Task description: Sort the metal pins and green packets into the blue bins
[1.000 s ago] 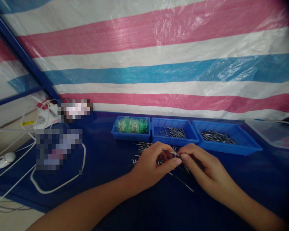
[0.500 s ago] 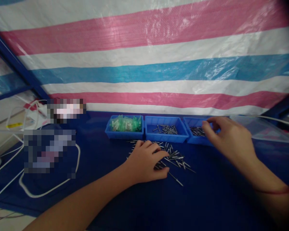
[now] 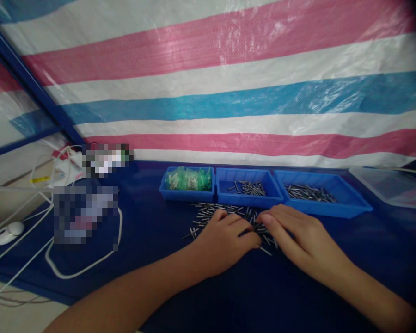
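Note:
A loose pile of thin metal pins (image 3: 208,213) lies on the dark blue table cover (image 3: 152,231), just in front of three blue trays. My left hand (image 3: 225,237) rests on the pile with its fingers curled down over the pins and the thumb tucked toward the right. My right hand (image 3: 294,233) lies beside it on the pile's right side, fingers stretched out side by side, tips touching the pins close to my left thumb. Nothing shows in the right hand.
The left tray (image 3: 187,181) holds green plastic parts; the middle tray (image 3: 248,189) and right tray (image 3: 319,196) hold metal pins. A clear plastic lid (image 3: 391,187) lies far right. White cables (image 3: 79,268) and a white mouse (image 3: 10,230) are at the left. A striped tarp hangs behind.
My right hand went from pinching a pin with the left hand out to the right tray, then came back to the pile. My left hand lowered onto the pins.

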Demonstrator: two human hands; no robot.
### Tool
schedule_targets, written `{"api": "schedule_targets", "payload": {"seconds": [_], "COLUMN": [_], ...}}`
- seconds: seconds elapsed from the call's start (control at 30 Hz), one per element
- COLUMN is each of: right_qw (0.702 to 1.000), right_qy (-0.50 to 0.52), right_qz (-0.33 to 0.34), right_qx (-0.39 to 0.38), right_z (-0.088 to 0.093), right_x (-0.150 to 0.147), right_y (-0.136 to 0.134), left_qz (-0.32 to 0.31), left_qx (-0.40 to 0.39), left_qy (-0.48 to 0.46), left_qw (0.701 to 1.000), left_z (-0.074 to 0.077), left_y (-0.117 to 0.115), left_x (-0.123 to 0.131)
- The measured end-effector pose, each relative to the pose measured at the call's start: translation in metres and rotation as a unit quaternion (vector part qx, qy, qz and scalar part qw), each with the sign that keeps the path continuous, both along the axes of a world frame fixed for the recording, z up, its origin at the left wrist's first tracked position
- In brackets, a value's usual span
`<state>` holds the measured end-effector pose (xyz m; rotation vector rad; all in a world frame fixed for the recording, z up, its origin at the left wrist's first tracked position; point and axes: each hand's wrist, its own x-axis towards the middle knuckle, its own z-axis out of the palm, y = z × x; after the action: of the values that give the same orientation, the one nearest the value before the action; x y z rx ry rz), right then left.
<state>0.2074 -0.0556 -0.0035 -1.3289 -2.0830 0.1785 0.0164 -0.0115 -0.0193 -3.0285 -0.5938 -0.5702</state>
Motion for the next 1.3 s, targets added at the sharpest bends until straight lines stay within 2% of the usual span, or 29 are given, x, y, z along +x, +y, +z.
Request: {"api": "schedule_targets", "payload": {"seconds": [0.07, 0.17, 0.27, 0.4, 0.6, 0.8, 1.07, 1.3], "right_qw": [0.999, 0.998, 0.998, 0.994, 0.989, 0.987, 0.984, 0.985], "right_qy": [0.005, 0.023, 0.040, 0.067, 0.102, 0.125, 0.146, 0.170], "right_qz": [0.027, 0.017, 0.018, 0.046, 0.051, 0.033, 0.053, 0.011], "right_qx": [-0.039, -0.050, -0.051, -0.067, -0.094, -0.100, -0.088, 0.001], "right_z": [-0.002, -0.007, -0.011, -0.011, -0.007, -0.010, -0.010, -0.009], "right_x": [-0.004, -0.006, -0.007, -0.010, -0.017, -0.016, -0.014, -0.007], "right_y": [-0.002, -0.001, 0.002, 0.002, -0.002, -0.001, 0.004, 0.004], "left_qz": [0.038, 0.063, 0.086, 0.139, 0.132, 0.090, 0.058, 0.036], "left_qx": [-0.023, -0.114, -0.202, -0.261, -0.360, -0.362, -0.337, -0.274], "left_qy": [0.000, -0.062, -0.171, -0.248, -0.283, -0.287, -0.294, -0.326], "left_qw": [0.999, 0.990, 0.960, 0.922, 0.879, 0.883, 0.893, 0.904], "left_z": [0.003, 0.010, 0.015, 0.017, 0.017, 0.020, 0.019, 0.018], "left_y": [0.003, 0.007, 0.007, 0.005, 0.003, 0.004, 0.006, 0.010], "left_x": [-0.001, -0.004, -0.005, -0.003, -0.001, -0.003, -0.002, -0.001]}}
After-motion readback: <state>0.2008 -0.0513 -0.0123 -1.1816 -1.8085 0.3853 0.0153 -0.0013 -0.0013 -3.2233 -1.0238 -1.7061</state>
